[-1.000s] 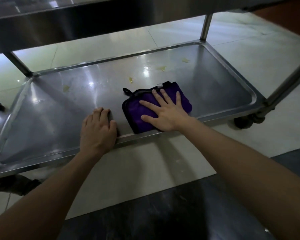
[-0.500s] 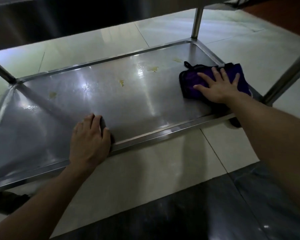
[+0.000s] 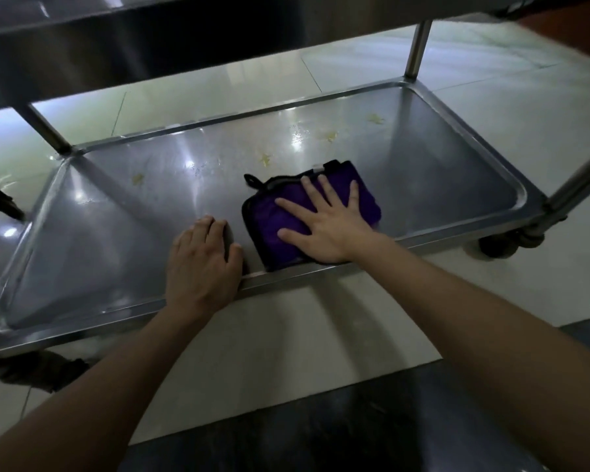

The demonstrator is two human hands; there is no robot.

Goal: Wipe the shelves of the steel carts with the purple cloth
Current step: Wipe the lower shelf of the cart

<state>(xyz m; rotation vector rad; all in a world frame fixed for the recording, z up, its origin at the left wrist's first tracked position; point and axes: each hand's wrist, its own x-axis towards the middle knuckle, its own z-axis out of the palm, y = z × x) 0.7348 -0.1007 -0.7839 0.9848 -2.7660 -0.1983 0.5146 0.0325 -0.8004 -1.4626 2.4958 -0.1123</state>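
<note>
The purple cloth, folded with a black edge and loop, lies on the bottom shelf of the steel cart, close to its near rim. My right hand presses flat on the cloth with fingers spread. My left hand rests on the near rim just left of the cloth, fingers bent over onto the shelf surface. Several yellowish stains dot the far half of the shelf.
A higher steel shelf overhangs at the top. Upright posts stand at the far left, far right and near right. A caster wheel sits under the right corner. Pale tile floor surrounds the cart, dark tile nearest me.
My right hand has slid the cloth from the shelf's right end back left to the middle near rim, beside my left hand, which stayed on the rim.
</note>
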